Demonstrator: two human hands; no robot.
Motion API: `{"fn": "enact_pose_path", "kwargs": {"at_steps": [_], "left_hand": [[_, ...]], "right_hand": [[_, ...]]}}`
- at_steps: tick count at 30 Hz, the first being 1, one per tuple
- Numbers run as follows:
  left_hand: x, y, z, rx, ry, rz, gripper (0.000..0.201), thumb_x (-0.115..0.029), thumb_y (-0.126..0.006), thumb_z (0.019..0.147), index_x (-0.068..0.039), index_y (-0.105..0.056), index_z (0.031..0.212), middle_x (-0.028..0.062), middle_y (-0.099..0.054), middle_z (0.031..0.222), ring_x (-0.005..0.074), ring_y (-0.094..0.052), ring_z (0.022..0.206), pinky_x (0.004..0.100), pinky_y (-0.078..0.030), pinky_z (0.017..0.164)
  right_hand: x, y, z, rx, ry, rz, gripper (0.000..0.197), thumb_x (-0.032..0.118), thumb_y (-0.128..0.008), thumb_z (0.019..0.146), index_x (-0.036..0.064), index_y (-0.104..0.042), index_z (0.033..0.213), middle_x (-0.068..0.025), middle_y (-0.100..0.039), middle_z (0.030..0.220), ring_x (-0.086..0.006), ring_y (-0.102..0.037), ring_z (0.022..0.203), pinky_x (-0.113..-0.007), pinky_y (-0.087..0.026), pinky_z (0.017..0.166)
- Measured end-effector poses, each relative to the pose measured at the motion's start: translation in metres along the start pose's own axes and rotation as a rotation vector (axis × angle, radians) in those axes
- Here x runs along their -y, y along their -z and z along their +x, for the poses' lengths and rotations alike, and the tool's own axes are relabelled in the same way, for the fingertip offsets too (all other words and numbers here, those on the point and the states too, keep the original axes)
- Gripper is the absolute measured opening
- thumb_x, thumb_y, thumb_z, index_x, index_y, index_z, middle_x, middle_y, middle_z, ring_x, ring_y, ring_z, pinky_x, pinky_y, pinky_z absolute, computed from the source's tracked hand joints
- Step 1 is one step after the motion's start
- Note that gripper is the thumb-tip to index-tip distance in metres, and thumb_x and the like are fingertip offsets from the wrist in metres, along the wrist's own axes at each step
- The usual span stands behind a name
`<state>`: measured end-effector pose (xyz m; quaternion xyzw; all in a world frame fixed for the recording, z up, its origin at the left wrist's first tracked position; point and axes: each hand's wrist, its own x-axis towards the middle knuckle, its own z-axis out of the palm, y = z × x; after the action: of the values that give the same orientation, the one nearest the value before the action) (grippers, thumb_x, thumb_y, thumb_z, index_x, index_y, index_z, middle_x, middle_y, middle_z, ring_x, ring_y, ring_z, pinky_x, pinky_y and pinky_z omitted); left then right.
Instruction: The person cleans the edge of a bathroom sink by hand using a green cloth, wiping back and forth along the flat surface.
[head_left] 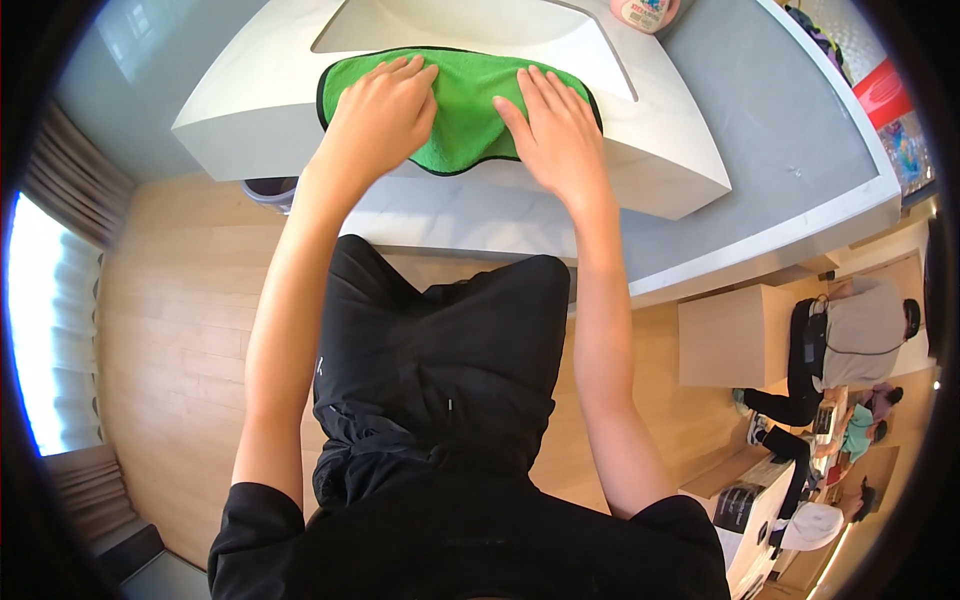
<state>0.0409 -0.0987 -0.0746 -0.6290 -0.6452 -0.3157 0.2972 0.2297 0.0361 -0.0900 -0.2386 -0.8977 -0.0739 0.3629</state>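
A green cloth (462, 118) with black edging is spread over the front rim of a white sink (250, 92), its lower part hanging down the front face. My left hand (385, 112) lies palm down on the cloth's left half, fingers stretched toward the basin. On the right half rests my right hand (556, 128), also palm down, with its thumb held away from the fingers. Neither hand grips the cloth; both press flat against it. Behind the cloth, the basin hollow (470, 28) is partly cut off by the top of the view.
A pink bottle (643, 12) stands at the sink's back right, beside a grey countertop (770, 130). Under the sink's left side is a bin (270, 192). A large box (735, 335) and several people are off to the right. Curtains (75, 180) hang at the left.
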Motion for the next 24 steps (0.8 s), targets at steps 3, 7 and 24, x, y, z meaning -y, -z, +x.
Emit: {"fn": "enact_pose_path", "kwargs": {"at_steps": [3,7,24], "left_hand": [[0.004,0.001,0.03,0.37,0.142,-0.038,0.03,-0.013,-0.053,0.093,-0.001,-0.07,0.115,0.0182,-0.073,0.109,0.0368,-0.068,0.101,0.0502,-0.054,0.088],[0.029,-0.026,0.048,0.373,0.102,0.007,0.032,-0.021,-0.051,0.095,-0.005,-0.071,0.115,0.0179,-0.073,0.105,0.0383,-0.067,0.1,0.0497,-0.053,0.089],[0.044,-0.039,0.054,0.467,0.286,-0.047,0.037,-0.035,-0.047,0.099,-0.013,-0.074,0.11,0.0151,-0.073,0.105,0.0376,-0.063,0.108,0.0482,-0.05,0.095]], "right_hand": [[-0.012,-0.006,0.016,0.097,-0.072,0.0,0.065,0.055,-0.044,0.104,-0.0002,-0.06,0.135,-0.0191,-0.061,0.14,-0.036,-0.055,0.131,-0.045,-0.039,0.114],[-0.029,-0.017,0.047,0.235,-0.104,0.032,0.069,0.061,-0.036,0.102,0.0054,-0.065,0.13,-0.0169,-0.063,0.137,-0.033,-0.058,0.128,-0.044,-0.043,0.11],[-0.051,-0.022,0.084,0.53,-0.35,0.067,0.049,0.051,-0.043,0.099,0.0153,-0.074,0.11,-0.0195,-0.072,0.112,-0.0429,-0.064,0.11,-0.05,-0.046,0.102]]}}
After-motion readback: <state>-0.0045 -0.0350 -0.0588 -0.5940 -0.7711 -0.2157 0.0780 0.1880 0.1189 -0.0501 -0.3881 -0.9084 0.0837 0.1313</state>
